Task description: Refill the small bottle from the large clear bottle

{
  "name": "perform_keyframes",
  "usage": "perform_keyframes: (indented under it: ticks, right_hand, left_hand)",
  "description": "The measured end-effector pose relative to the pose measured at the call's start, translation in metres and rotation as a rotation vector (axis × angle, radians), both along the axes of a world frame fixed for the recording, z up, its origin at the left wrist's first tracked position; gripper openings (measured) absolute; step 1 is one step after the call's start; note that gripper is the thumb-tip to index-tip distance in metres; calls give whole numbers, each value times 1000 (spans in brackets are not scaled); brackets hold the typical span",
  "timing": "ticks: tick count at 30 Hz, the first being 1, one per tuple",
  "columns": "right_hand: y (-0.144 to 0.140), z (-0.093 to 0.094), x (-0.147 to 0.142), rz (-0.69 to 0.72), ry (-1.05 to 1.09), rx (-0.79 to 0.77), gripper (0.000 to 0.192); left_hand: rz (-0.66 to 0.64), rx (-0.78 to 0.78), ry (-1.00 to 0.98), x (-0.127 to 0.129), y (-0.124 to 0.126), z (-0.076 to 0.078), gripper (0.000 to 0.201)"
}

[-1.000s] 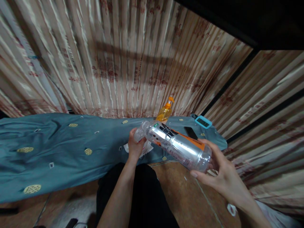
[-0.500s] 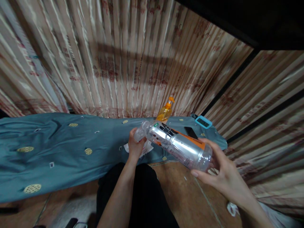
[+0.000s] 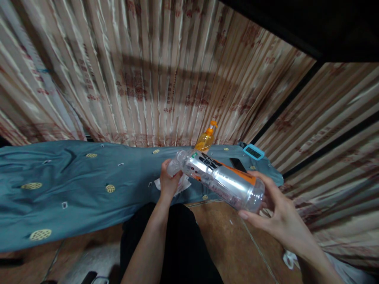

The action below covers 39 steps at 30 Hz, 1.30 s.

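My right hand (image 3: 271,207) grips the base end of a large clear plastic bottle (image 3: 222,179) with a silver and orange label. This bottle is tilted, its neck lower in the grip's far direction, pointing left toward my other hand. My left hand (image 3: 169,182) is closed around a small clear container (image 3: 173,167). The container's top meets the large bottle's neck; whether they touch or overlap I cannot tell. No liquid can be made out in either one. Below the container lies a crumpled white tissue (image 3: 182,185), partly behind my left hand.
Behind the large bottle stands an orange pump bottle (image 3: 205,141). A dark phone (image 3: 237,165) and a blue-framed digital timer (image 3: 254,152) lie on the right of the teal patterned cloth (image 3: 85,173). A pleated curtain (image 3: 154,79) hangs behind; tiled floor (image 3: 233,240) shows below.
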State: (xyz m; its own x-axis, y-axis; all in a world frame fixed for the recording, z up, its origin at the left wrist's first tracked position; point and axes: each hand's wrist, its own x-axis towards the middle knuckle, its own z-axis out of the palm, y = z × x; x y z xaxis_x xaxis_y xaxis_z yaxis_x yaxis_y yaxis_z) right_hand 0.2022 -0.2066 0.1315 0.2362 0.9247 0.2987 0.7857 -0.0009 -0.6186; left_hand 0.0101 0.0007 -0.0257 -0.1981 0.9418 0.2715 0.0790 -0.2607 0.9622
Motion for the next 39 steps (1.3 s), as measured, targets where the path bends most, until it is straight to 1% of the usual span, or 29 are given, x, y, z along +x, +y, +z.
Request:
perform_keyframes:
  ticks: [8,14,19,26,39]
  right_hand:
    - [0,1,1,23,-14,21,74]
    - [-1,0,2,31,-23,22,74]
    - [0,-1,3,21,-44,7,76]
    - [1,1,3,4,-77,7,75]
    - [2,5,3,21,-50,-5,75]
  left_hand:
    - [-6,3,32,-1,1,0,56]
    - [-19,2,0,-1,0,1,55]
    - [-35,-29,-8,-2,-1,4,58]
    - [-29,-36,7,-3,-2,7,56]
    - [-10,-18,14,-1,-1,4,54]
